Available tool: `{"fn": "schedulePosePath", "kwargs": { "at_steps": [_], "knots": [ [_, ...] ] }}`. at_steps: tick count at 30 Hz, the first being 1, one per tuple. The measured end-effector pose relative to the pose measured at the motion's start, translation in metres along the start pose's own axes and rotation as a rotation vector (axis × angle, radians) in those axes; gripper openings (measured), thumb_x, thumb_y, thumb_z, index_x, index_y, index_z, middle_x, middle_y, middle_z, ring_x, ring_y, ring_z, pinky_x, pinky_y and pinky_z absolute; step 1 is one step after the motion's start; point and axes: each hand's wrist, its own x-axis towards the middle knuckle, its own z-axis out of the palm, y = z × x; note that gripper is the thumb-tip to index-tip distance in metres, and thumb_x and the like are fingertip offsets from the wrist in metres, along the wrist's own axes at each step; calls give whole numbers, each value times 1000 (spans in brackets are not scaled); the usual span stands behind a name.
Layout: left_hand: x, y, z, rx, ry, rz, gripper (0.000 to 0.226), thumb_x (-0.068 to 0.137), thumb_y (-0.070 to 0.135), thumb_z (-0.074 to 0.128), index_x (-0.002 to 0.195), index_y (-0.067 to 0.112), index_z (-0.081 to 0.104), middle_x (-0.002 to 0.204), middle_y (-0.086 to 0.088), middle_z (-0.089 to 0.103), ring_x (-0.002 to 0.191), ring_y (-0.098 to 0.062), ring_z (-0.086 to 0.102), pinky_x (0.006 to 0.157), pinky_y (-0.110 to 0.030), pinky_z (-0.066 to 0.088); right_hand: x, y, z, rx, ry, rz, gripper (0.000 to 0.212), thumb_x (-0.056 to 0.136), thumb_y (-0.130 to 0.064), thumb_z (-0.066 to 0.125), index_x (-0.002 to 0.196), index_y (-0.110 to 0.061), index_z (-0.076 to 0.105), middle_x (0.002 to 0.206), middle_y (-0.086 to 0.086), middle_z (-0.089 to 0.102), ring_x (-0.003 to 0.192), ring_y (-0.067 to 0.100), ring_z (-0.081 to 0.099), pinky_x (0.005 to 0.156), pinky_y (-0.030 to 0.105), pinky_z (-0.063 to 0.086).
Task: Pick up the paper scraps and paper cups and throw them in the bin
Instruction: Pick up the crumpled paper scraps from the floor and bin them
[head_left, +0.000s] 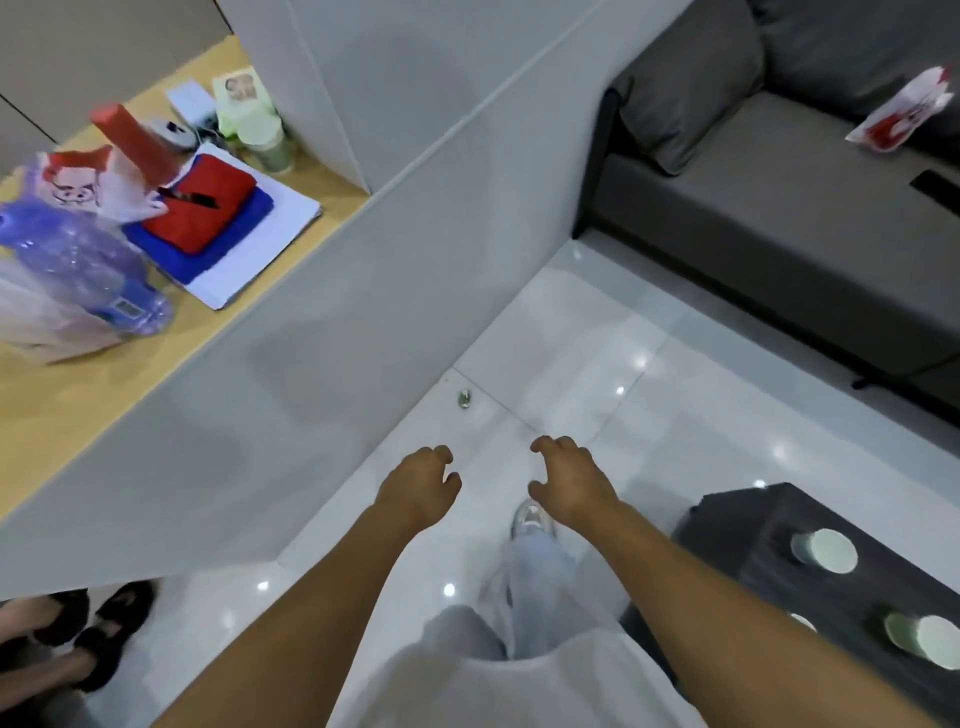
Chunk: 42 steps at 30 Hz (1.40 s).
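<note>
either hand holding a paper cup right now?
No: the left hand and right hand hang empty over the floor, while the paper cups sit on the dark table.

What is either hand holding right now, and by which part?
Nothing. The left hand and right hand hang over the glossy white tiled floor, fingers loosely curled, no grip on anything.

Two pale green paper cups lie on their sides on the dark tabletop (769, 525) at lower right. One cup (825, 550) shows its whitish round end towards the camera. The second cup (924, 640) lies nearer the frame's corner, well apart from the first. A small pale sliver (802, 621) between them may be a third cup or a scrap; blur hides which.
</note>
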Motion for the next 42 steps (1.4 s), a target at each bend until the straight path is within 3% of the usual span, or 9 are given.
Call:
{"fn": "schedulePosePath", "kwargs": {
  "at_steps": [9, 19, 26, 34, 42],
  "knots": [
    [140, 23, -44, -50, -41, -26, 35, 95, 28, 48, 126, 13, 52, 123, -9, 57, 113, -24, 54, 92, -32, 42, 137, -3, -68, 20, -41, 60, 53, 91, -19, 54, 141, -18, 37, 136, 9, 42, 120, 30, 42, 87, 36, 47],
    [284, -19, -48, 26, -146, -19, 35, 95, 27, 48, 127, 13, 51, 123, -9, 56, 116, -24, 52, 94, -31, 40, 285, -7, -55, 119, -47, 180, 54, 91, -20, 55, 142, -19, 36, 138, 8, 41, 122, 28, 41, 91, 39, 47],
    [407, -67, 25, 36, -147, -84, 33, 93, 27, 50, 125, 16, 52, 118, -8, 57, 112, -23, 53, 93, -30, 40, 409, 29, 33, 161, -84, 134, 57, 91, -20, 55, 144, -18, 33, 144, 7, 36, 127, 27, 37, 99, 39, 45],
    [522, -136, 155, -26, -114, -109, 31, 92, 21, 55, 121, 11, 56, 115, -11, 60, 104, -26, 57, 91, -32, 41, 531, 86, 180, 119, -122, 15, 61, 90, -18, 56, 145, -16, 29, 142, 7, 35, 125, 28, 35, 96, 39, 45],
    [591, -224, 264, -55, -105, -144, 34, 91, 21, 58, 124, 12, 56, 124, -6, 59, 93, -10, 50, 87, -21, 35, 659, 105, 328, 99, -102, -70, 69, 84, -11, 62, 144, -15, 28, 146, 12, 29, 128, 32, 33, 92, 40, 47]
  ]
}}
